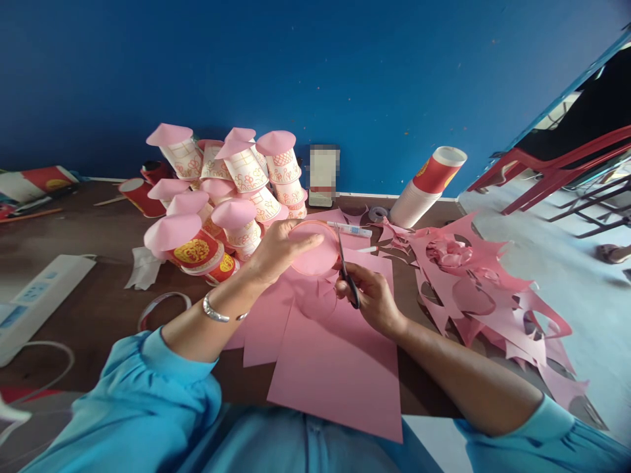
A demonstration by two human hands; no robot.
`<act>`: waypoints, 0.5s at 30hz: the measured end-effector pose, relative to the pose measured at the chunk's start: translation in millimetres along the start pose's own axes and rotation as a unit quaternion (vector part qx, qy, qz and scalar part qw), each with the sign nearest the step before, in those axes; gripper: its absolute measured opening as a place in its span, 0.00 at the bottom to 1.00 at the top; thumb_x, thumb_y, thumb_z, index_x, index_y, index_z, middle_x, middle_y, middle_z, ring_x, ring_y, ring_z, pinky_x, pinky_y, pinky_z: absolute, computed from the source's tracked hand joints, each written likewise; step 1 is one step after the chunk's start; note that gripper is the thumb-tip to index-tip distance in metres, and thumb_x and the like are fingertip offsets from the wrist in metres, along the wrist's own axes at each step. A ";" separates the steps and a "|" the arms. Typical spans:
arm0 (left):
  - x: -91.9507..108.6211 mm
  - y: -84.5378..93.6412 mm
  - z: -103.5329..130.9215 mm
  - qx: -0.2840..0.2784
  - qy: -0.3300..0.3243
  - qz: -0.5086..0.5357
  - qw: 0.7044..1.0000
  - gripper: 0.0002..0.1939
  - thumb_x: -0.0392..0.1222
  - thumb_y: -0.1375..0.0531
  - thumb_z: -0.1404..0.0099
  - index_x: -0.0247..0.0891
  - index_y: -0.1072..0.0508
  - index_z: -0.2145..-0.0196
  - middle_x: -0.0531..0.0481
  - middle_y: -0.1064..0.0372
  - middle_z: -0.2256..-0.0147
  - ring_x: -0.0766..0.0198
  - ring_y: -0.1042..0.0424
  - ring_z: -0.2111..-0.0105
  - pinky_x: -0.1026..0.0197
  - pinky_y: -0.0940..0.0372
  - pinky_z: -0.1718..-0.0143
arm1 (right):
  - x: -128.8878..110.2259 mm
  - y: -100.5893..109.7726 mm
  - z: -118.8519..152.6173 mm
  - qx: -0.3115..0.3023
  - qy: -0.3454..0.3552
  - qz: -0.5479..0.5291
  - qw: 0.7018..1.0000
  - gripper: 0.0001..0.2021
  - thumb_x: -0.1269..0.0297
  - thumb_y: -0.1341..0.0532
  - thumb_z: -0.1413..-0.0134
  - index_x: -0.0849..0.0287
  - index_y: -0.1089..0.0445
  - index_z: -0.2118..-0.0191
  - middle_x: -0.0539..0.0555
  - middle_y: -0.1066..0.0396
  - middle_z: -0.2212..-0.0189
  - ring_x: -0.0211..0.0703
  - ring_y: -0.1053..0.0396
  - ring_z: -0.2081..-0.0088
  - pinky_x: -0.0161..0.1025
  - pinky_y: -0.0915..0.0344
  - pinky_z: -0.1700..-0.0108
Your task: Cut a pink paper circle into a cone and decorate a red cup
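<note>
Pinched in my left hand (280, 248) is a pink paper disc (318, 253), its rim outlined in orange. My right hand (372, 295) grips a pair of dark-handled scissors (349, 279), whose blades meet the disc's right edge. Beneath both hands lie overlapping pink paper sheets (340, 374). Just beyond the disc rests a white marker (351, 229). To the left of my left hand stand several paper cups, some with drawn patterns, topped with pink paper cones (172, 233).
Pink paper scraps (473, 276) are heaped on the right. A leaning cup stack (428, 187) and a tape roll (378, 214) stand behind them. A phone (323, 174) leans on the blue wall. A power strip (37, 302) lies left; a red chair (557, 164) stands far right.
</note>
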State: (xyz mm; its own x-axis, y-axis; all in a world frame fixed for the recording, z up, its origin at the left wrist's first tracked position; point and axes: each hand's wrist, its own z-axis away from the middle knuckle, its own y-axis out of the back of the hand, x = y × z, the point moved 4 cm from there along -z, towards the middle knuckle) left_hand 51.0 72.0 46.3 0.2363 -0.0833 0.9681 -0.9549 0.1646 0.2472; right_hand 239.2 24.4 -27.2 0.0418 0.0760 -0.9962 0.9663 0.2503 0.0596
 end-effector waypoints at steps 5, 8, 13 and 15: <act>-3.4 1.4 -0.8 0.006 -0.006 -0.022 1.000 0.16 0.52 0.33 0.40 0.36 0.19 0.61 0.47 0.21 0.61 0.58 0.27 0.61 0.57 0.34 0.57 | 0.0 0.6 0.2 -0.001 -0.002 0.010 1.000 0.18 0.51 0.31 0.44 0.58 0.23 0.54 0.48 0.28 0.76 0.35 0.35 0.77 0.35 0.34 0.74; -3.2 1.4 -0.5 0.001 -0.005 -0.016 1.000 0.15 0.51 0.33 0.39 0.37 0.19 0.62 0.49 0.22 0.63 0.60 0.28 0.63 0.57 0.35 0.59 | -0.1 0.4 0.3 -0.001 -0.002 0.004 1.000 0.17 0.53 0.32 0.44 0.58 0.23 0.54 0.48 0.28 0.76 0.35 0.35 0.77 0.35 0.34 0.74; -1.8 1.4 -0.2 -0.001 -0.005 -0.008 1.000 0.14 0.50 0.33 0.39 0.36 0.20 0.63 0.49 0.24 0.65 0.62 0.31 0.65 0.59 0.37 0.61 | -0.8 -0.6 0.6 0.002 0.001 -0.011 1.000 0.16 0.56 0.33 0.44 0.59 0.24 0.54 0.46 0.31 0.79 0.36 0.34 0.77 0.35 0.35 0.74; -2.5 1.5 -0.5 0.000 -0.006 -0.009 1.000 0.14 0.51 0.33 0.39 0.36 0.21 0.64 0.50 0.25 0.66 0.62 0.32 0.65 0.59 0.38 0.62 | -1.4 -0.8 0.7 0.006 -0.001 -0.009 1.000 0.15 0.56 0.33 0.45 0.59 0.24 0.55 0.46 0.32 0.80 0.36 0.35 0.78 0.34 0.36 0.75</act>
State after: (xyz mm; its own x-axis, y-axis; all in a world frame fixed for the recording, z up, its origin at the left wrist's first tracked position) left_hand 49.1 72.9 44.3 0.2507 -0.0974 0.9632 -0.9506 0.1636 0.2639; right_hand 238.6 23.4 -25.8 0.0252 0.0707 -0.9972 0.9701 0.2391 0.0415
